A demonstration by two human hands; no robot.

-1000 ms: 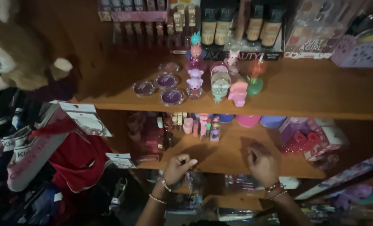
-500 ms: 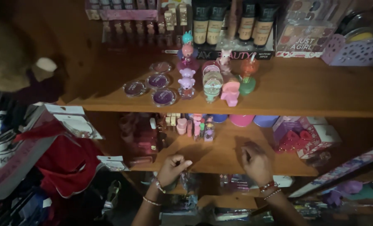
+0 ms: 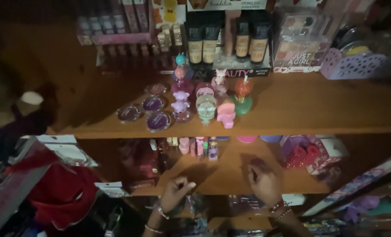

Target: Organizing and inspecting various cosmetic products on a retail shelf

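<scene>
Grip, left hand (image 3: pixel 176 192): fingers curled loosely inward, nothing visibly held; the dim light leaves it unclear whether anything small sits inside the curl.
Grip, right hand (image 3: pixel 264 181): fingers bent down, fingertips resting on or just above the shelf board; no object seen in it.
Pose: both forearms rise from the bottom edge, wrists bearing thin bead bracelets, the hands well apart over the front of the lower wooden shelf (image 3: pixel 224 175).
Shelf surface: bare orange-brown board between the hands, shadowed by them.
Behind the hands: a row of small pink and pastel bottles (image 3: pixel 198 147) at the back of the same shelf.
Right of the right hand: a white box holding red rounded items (image 3: pixel 311 153).
Left: a dark red packaged item (image 3: pixel 140 160), then white hanging tags (image 3: pixel 70 151) and red cloth (image 3: pixel 61 193).
Upper wooden shelf (image 3: pixel 314 109): round purple lidded compacts (image 3: pixel 153 112), small pastel figurine bottles (image 3: pixel 206 105), tall dark tubes in a display tray (image 3: pixel 226 41), a lilac perforated basket (image 3: pixel 357 63).
</scene>
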